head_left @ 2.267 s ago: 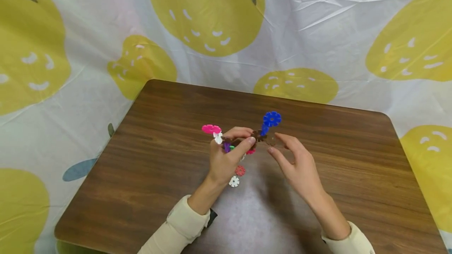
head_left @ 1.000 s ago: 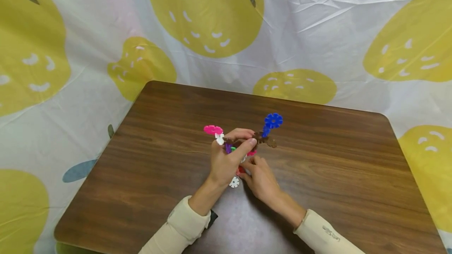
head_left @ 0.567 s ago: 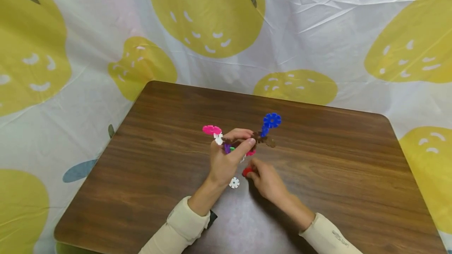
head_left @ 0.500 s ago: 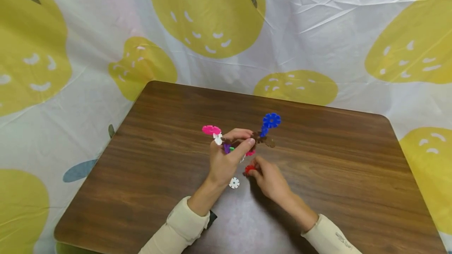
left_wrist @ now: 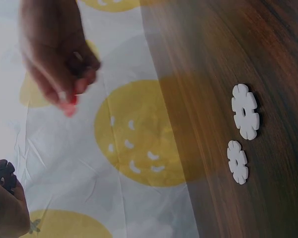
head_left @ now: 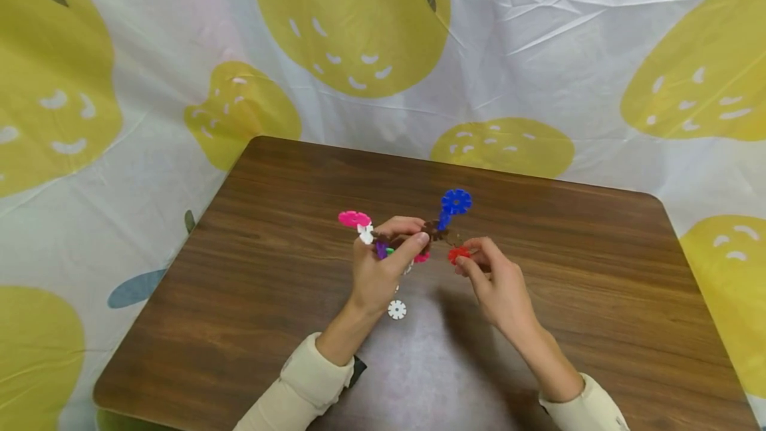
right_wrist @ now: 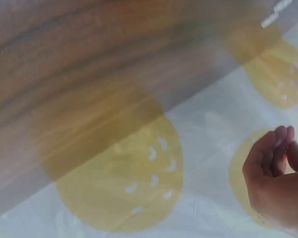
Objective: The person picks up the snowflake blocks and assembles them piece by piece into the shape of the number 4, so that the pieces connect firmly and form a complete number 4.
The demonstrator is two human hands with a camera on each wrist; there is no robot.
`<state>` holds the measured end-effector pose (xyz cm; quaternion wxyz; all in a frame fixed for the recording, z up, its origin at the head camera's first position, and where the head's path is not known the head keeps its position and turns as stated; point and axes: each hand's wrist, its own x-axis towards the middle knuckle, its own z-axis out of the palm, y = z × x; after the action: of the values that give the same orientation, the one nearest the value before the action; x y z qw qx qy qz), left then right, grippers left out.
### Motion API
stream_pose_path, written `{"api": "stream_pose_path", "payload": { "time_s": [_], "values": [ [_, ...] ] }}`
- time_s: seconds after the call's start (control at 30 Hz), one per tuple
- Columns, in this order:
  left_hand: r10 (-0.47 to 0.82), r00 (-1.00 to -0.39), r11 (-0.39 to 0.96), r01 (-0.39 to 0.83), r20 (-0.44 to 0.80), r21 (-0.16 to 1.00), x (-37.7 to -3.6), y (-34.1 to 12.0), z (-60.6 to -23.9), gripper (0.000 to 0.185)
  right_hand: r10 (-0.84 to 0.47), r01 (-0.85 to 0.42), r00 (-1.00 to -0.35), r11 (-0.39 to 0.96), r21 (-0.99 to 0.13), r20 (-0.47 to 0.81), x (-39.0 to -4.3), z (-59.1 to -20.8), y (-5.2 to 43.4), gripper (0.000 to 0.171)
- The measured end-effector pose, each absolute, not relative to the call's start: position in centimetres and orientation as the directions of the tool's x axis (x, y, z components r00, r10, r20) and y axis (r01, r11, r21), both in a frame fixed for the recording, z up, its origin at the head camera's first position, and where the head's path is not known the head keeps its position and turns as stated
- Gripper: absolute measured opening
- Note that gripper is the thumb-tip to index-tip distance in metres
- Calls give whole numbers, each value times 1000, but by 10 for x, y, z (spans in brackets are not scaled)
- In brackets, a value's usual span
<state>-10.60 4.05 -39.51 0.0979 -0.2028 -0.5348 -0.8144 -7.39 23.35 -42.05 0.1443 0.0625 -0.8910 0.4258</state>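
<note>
My left hand grips a linked cluster of notched plastic discs above the table, its thumb lying over the brown discs. From the cluster rise a blue disc on the right and a pink disc on the left, with a white disc below the pink one. Smaller purple and green pieces show by the palm. Between thumb and fingers my right hand pinches a red snowflake disc, close to the brown end of the cluster. In the right wrist view the fingers mostly hide this disc.
Two loose white discs lie on the wood-grain table, in front of the left hand. A white cloth with yellow fruit prints hangs behind and beside the table.
My right hand has gone from the brown end down to the table, picked up the red disc there, and carried it up beside the cluster. The left hand has stayed nearly still.
</note>
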Motion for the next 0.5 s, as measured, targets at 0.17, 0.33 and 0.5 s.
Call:
{"api": "stream_pose_path", "payload": {
  "time_s": [0.17, 0.33, 0.5],
  "values": [
    [52, -900, -420, 374, 433, 827, -106, 41, -395, 14, 81, -327, -893, 556, -764, 442, -67, -402, 236, 16],
    [52, -902, -422, 368, 428, 828, -104, 41, -394, 15, 100, -427, -840, 487, -762, 534, -59, -388, 235, 15],
    [52, -905, -419, 364, 422, 832, -105, 42, -394, 14, 108, -470, -826, 411, -781, 553, -53, -380, 233, 16]
  ]
}}
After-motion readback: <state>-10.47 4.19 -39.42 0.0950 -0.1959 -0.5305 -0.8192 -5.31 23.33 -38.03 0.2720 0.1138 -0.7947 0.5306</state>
